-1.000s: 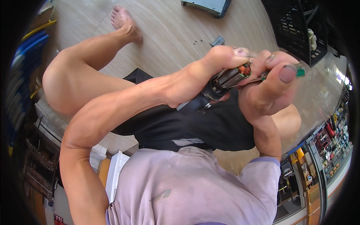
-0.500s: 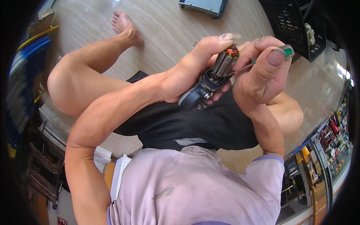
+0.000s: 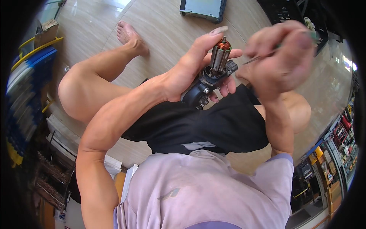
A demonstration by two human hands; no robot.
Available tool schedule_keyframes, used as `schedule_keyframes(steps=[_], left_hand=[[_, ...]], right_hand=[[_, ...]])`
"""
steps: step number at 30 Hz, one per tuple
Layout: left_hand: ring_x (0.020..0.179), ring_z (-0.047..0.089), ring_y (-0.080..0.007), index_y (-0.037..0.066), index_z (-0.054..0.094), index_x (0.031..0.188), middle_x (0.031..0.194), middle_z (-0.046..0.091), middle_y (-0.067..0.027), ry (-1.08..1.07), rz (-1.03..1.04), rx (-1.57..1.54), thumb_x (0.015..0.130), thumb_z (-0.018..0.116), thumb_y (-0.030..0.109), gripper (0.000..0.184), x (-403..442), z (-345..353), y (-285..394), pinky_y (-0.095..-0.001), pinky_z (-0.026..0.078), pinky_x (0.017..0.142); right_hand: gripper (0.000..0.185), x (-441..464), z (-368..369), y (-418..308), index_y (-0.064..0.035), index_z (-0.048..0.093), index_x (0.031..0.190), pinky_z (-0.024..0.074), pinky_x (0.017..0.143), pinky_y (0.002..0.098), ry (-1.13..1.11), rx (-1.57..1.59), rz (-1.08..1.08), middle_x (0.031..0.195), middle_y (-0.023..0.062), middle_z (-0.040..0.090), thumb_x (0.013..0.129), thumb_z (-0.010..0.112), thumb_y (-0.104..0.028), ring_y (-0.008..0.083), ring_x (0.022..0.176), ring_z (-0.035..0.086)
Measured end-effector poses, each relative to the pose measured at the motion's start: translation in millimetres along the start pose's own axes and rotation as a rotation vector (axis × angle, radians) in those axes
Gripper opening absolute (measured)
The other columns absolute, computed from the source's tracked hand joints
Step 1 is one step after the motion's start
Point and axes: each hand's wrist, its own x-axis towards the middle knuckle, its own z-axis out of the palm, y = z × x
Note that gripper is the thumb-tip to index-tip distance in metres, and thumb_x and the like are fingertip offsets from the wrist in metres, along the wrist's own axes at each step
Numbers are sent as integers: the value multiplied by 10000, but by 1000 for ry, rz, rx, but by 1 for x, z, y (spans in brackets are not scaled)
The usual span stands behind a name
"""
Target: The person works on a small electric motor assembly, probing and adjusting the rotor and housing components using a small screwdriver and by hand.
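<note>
My left hand (image 3: pixel 185 74) is closed around a small electric motor with a dark gear housing (image 3: pixel 196 91). Its bare armature (image 3: pixel 219 59) sticks up out of the housing, with slotted metal sides and orange copper windings at the top. The thumb rests near the armature's upper end, and some fingers show beyond the housing. To the right, my right hand (image 3: pixel 284 63) is blurred by motion and curled around a screwdriver (image 3: pixel 256 59). The thin shaft points toward the motor, its tip apart from it. Most of the green handle is hidden by the fingers.
A grey metal box (image 3: pixel 202 9) stands on the tiled floor beyond my hands. A black plastic crate (image 3: pixel 284 11) is at the far right. Shelves with small goods (image 3: pixel 339 141) line the right side, and blue and yellow items (image 3: pixel 32 72) are at the left.
My right hand has drawn the screwdriver away from the motor, moving right and slightly up. My left hand has shifted a little left, and the armature now stands more upright.
</note>
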Motion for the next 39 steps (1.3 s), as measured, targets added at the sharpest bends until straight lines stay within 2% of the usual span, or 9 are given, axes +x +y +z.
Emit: schedule_keyframes(steps=[4, 8, 11, 14, 19, 28, 32, 33, 39], left_hand=[[766, 646, -174, 19, 310, 1516, 918, 678, -158, -43, 24, 64, 808, 302, 896, 1127, 0, 0, 6, -306, 515, 627], [763, 644, -159, 30, 388, 1471, 927, 674, -144, 18, -5, 176, 814, 296, 897, 1092, -1, -2, 11, -284, 501, 607], [764, 634, -144, 36, 447, 1416, 913, 661, -127, 68, 125, 277, 842, 291, 877, 1031, -5, 0, 15, -269, 492, 607], [776, 608, -120, 49, 522, 1334, 884, 627, -96, 121, 361, 302, 920, 284, 809, 898, -4, 6, 16, -251, 486, 634], [831, 540, -98, 49, 554, 1329, 929, 584, -36, 53, 282, 385, 888, 203, 868, 995, -7, 1, 22, -262, 472, 740], [1060, 641, -201, -28, 355, 1499, 1221, 600, -160, 142, 255, 369, 944, 516, 636, 880, -10, -19, 19, -292, 503, 887], [755, 689, -169, -82, 559, 1268, 920, 685, -145, -162, 52, -250, 879, 604, 692, 868, -6, -29, 13, -298, 575, 635], [589, 659, -145, -25, 658, 1054, 786, 670, -91, -35, 15, -227, 908, 591, 664, 708, -9, -18, 18, -271, 555, 508], [650, 607, -94, -4, 712, 890, 731, 656, -47, 227, 277, 227, 993, 464, 638, 696, 5, -22, 17, -229, 497, 585]], right_hand=[[289, 32, -24, -28, -9, 611, 1018, 343, 459, 241, -10, -38, 166, 725, 21, 548, 1053, 534, -285, 62, 502, 413], [315, 16, -29, -30, -26, 635, 1227, 359, 488, 168, -330, -207, 505, 927, 5, 607, 977, 674, -213, -8, 563, 431], [458, 6, -18, -11, -32, 613, 1302, 392, 518, 154, -529, -257, 204, 1016, 43, 634, 892, 772, -159, -10, 599, 481], [516, 9, -19, -27, -25, 604, 1319, 393, 525, 152, -575, -344, 424, 1055, 57, 650, 852, 804, -120, -10, 610, 502], [438, 13, -18, -23, 13, 616, 1269, 395, 533, 147, -722, -281, 391, 899, 25, 690, 864, 772, -43, 6, 625, 570], [414, 19, -34, -23, 75, 568, 1233, 583, 800, 280, -698, -228, 255, 1094, 184, 711, 905, 739, -110, 193, 959, 698], [404, 19, -36, -24, 82, 570, 1188, 574, 815, 281, -744, -251, 97, 1098, 222, 705, 905, 736, -154, 214, 944, 703], [398, 20, -35, -25, 86, 571, 1178, 574, 813, 280, -748, -255, 73, 1095, 228, 704, 906, 734, -154, 217, 938, 704], [355, 21, -32, -33, 62, 645, 1096, 552, 680, 285, -755, -582, -89, 967, 192, 720, 847, 796, -141, 192, 772, 696]])
